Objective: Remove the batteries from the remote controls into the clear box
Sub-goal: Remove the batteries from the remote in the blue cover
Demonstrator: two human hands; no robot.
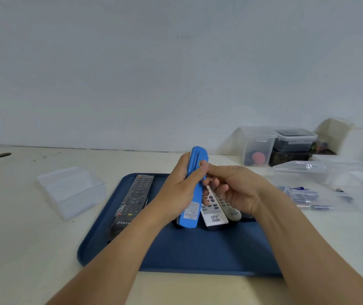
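My left hand grips a blue remote control and holds it up on edge above the dark blue tray, back side toward me with a white label near its lower end. My right hand pinches the remote's upper right edge with thumb and forefinger. On the tray lie a black remote at the left and two white remotes partly behind my hands. An empty clear box stands on the table left of the tray.
Loose batteries in clear wrapping lie on the table at the right. Behind them are a clear lid, a clear tub holding a red item and stacked dark containers. A round hole is in the tabletop at the far left.
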